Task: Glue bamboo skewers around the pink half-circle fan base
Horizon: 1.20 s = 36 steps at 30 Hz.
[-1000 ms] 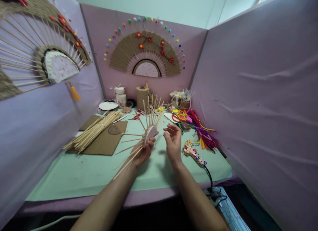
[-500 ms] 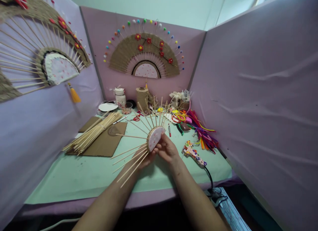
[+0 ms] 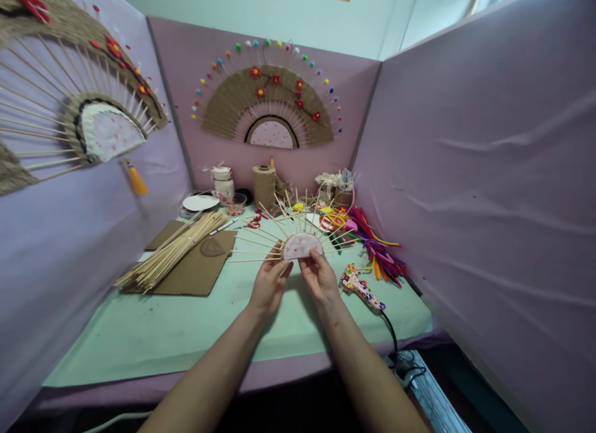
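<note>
Both my hands hold up a small fan frame (image 3: 296, 246) above the table. It has a half-round base covered in pale cloth with pinkish spots, and thin wooden sticks spread out from its curved edge. My left hand (image 3: 270, 278) is closed on the lower left corner, beside the lowest sticks. My right hand (image 3: 319, 276) pinches the straight lower edge right of the middle, thumb on the front. The fingers behind the base are partly hidden. A glue gun (image 3: 362, 289) with a patterned body lies right of my right hand, its cord running off the table.
At left, a bundle of sticks (image 3: 179, 250) lies on cardboard (image 3: 214, 278). Red scissors (image 3: 254, 222), a twine spool (image 3: 264, 186) and a white jar (image 3: 223, 186) stand or lie behind. Colourful pipe cleaners (image 3: 379, 246) are at right. A finished fan (image 3: 218, 113) hangs on the back panel.
The fan frame has turned from tilted on its side to level, its sticks now fanning upward and outward. My left hand has come from behind it to its left corner.
</note>
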Available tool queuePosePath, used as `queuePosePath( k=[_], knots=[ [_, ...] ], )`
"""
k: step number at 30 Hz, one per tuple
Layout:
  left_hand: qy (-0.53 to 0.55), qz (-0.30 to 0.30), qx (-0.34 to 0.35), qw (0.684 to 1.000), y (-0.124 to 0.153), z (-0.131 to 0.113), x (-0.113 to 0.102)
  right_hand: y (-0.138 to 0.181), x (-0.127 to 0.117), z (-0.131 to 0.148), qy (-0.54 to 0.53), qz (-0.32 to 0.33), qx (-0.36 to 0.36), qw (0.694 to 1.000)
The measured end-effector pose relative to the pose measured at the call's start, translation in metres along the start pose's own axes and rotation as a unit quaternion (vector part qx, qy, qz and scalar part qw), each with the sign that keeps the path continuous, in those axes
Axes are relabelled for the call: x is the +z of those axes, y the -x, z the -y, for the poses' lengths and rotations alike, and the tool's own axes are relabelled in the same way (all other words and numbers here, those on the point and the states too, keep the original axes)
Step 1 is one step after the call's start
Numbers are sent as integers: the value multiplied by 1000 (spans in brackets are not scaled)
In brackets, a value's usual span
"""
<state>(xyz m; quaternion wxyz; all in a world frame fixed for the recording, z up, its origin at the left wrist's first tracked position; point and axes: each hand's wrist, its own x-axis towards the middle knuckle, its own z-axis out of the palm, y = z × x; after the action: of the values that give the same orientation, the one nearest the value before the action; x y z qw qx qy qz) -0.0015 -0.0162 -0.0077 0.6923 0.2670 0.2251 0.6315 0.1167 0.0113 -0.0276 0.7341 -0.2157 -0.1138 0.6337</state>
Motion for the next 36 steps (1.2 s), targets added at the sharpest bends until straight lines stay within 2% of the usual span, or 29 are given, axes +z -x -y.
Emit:
queuePosePath(
  k=[3,7,12,19,22,26,32,36],
  knots=[
    [43,-35,8,998,-4,-5,-2,4,1,-3,0,0,8,1000],
    [42,-50,22,998,-5,-8,-3,11,4,-6,10,13,19,1000],
    [19,-42,36,998,-3,-9,-2,17,5,-5,31,51,17,998],
    [19,-22,58,998,3,-15,4,19,9,-5,26,71,25,997],
    [36,1,49,998,6,-18,7,20,9,-6,26,70,22,997],
    [62,1,33,998,6,-21,7,23,9,-8,41,66,16,997],
    [96,-40,20,994,-3,-20,2,27,10,-12,76,109,-3,991],
    [120,-69,-4,990,-6,-21,-1,28,8,-15,90,109,-5,990]
  ],
)
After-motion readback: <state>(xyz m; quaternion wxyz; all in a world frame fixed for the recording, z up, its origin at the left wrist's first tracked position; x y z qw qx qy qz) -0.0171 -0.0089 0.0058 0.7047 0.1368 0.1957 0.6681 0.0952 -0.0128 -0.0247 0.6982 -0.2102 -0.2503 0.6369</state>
